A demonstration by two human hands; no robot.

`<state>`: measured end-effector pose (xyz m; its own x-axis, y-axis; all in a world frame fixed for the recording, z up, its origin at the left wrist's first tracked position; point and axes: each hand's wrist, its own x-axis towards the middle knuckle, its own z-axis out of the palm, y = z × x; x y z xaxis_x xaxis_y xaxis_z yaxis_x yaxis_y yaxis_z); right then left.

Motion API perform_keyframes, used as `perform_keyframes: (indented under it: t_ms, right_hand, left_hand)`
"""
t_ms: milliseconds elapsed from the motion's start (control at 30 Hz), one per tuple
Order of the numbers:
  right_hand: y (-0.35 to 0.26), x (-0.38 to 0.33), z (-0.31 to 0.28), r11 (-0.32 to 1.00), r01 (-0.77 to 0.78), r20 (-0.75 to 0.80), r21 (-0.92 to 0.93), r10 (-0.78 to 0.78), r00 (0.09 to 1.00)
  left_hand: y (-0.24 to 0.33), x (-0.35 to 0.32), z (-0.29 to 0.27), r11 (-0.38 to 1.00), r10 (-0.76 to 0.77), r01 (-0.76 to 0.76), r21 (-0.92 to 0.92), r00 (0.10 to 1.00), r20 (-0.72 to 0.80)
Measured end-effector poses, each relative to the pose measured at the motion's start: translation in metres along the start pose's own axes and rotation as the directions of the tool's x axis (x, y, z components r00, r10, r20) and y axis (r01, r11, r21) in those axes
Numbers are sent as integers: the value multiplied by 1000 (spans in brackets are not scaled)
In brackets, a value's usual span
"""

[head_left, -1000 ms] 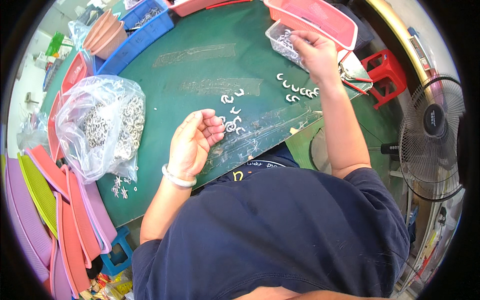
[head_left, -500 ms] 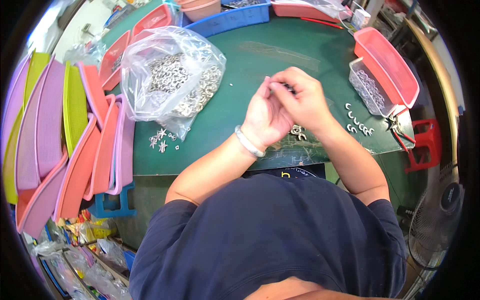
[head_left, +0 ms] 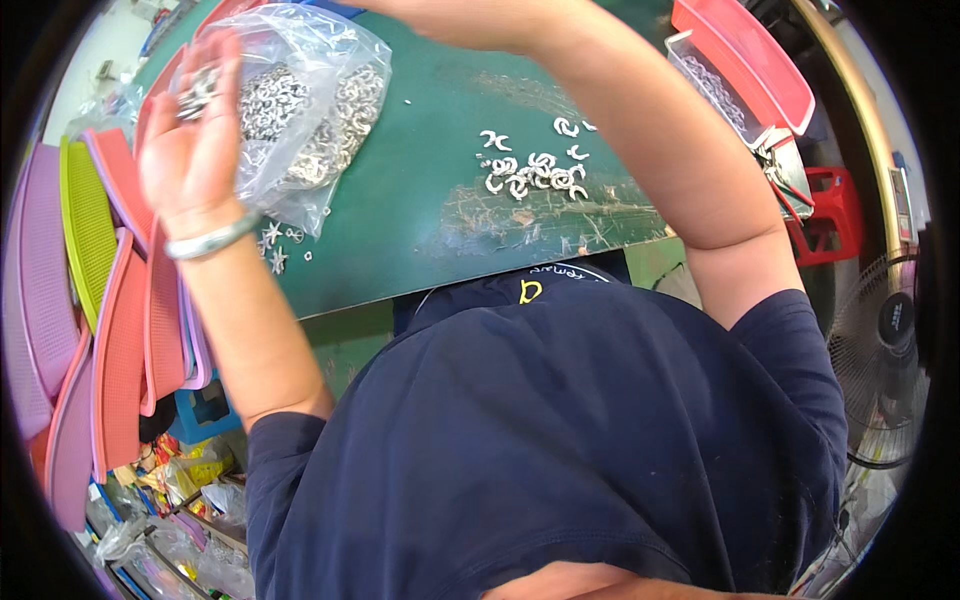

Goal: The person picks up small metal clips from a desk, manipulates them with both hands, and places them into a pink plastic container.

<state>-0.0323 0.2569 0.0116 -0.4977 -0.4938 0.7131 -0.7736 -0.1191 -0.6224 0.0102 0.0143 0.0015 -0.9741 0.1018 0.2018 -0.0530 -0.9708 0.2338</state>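
Note:
My left hand (head_left: 192,150) is raised beside the clear plastic bag (head_left: 350,50), palm up and cupped. Several small silvery metal pieces (head_left: 200,92) lie on its fingers. The bag holds a heap of similar-looking small metal pieces (head_left: 325,145). My right arm reaches across the far side of the table, and only part of my right hand (head_left: 400,8) shows at the top edge; its fingers are out of view. Between the arms, a loose cluster of C-shaped metal pieces (head_left: 540,172) rests on the green tabletop (head_left: 420,200).
A few star-shaped metal pieces (head_left: 275,240) lie below the bag. Pink and clear bins (head_left: 750,60) stand at the far right, near pliers (head_left: 785,170) with red handles. Stacked coloured baskets (head_left: 95,240) crowd the left. A red stool (head_left: 830,210) and a fan (head_left: 880,330) stand right.
My hands were together over the table. They have parted: the left moved left to the bag with metal pieces on it, the right went up to the far edge. The C-shaped cluster came into view.

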Motion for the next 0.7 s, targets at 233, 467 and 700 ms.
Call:
perform_keyframes:
  t_ms: [233, 467, 700]
  right_hand:
    - [18, -117, -76, 676, -192, 382, -711, 601, 702]
    - [7, -166, -69, 578, -234, 306, -782, 683, 663]
    - [9, -161, -37, 692, -344, 334, -635, 647, 686]
  left_hand:
    - [14, 1, -23, 81, 296, 195, 977, 932, -211]
    - [-74, -47, -16, -561, -30, -354, 748, 912, 409]
    - [-158, -48, -68, -609, -417, -311, 729, 908, 38]
